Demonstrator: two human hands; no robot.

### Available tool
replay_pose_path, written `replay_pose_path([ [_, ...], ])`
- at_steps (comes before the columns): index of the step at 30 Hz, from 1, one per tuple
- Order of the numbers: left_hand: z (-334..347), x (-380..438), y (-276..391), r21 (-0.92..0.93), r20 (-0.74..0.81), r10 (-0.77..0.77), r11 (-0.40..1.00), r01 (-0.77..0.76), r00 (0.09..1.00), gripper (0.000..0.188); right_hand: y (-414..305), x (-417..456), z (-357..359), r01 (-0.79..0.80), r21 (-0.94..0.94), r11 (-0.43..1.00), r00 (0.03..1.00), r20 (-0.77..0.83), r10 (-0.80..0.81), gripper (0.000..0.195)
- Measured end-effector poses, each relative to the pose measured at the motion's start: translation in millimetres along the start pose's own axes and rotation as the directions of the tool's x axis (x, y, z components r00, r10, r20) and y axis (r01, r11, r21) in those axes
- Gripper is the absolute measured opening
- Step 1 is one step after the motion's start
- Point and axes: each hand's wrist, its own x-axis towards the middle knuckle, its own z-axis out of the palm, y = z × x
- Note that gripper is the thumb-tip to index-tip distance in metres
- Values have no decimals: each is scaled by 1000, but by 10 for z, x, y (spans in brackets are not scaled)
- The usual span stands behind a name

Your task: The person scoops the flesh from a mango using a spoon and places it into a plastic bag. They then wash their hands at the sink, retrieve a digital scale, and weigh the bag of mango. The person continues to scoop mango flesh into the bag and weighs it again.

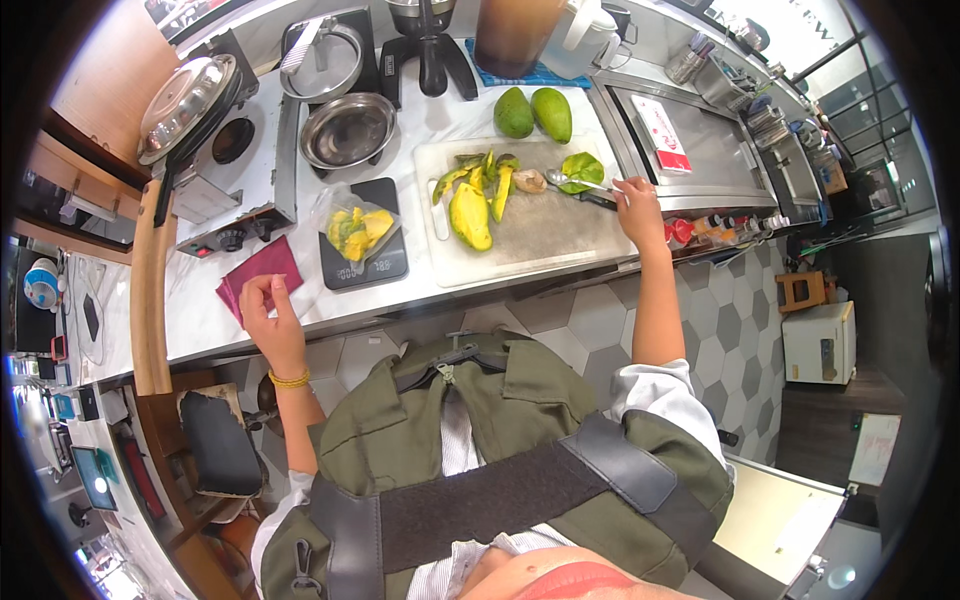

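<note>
My right hand holds the handle end of a metal spoon over the right side of a white cutting board. My left hand is raised at the counter edge by a folded maroon cloth, fingers curled; whether it holds anything is unclear. A peeled avocado piece, green-yellow peels, a brown pit, an avocado skin and a knife lie on the board. A clear bag of avocado chunks rests on a black digital scale.
Two whole green avocados sit behind the board. A steel bowl stands behind the scale. At left is a burner unit with a lidded pan; its wooden handle juts forward. A pitcher stands at the back.
</note>
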Motion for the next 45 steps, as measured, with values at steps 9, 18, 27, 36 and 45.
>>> replay_pose_path([
  [9, 535, -47, 596, -44, -91, 82, 995, -86, 993, 6, 113, 258, -243, 145, 336, 931, 971, 133, -199, 8],
  [18, 1293, 69, 1299, -79, -18, 251, 965, -251, 968, 6, 226, 269, -264, 63, 477, 877, 983, 122, -137, 6],
  [27, 1671, -9, 1510, -54, 146, 107, 994, -100, 983, 10, 171, 226, -302, 79, 569, 818, 994, 15, -106, 16],
  [36, 1843, -257, 1303, 163, 249, -63, 986, 22, 967, 43, 10, 171, -452, -26, 667, 745, 985, 144, -94, 14],
  [45, 1977, -385, 1310, 345, 431, -312, 924, 165, 846, 72, -254, -56, -316, -210, 849, 484, 941, 310, -136, 12],
])
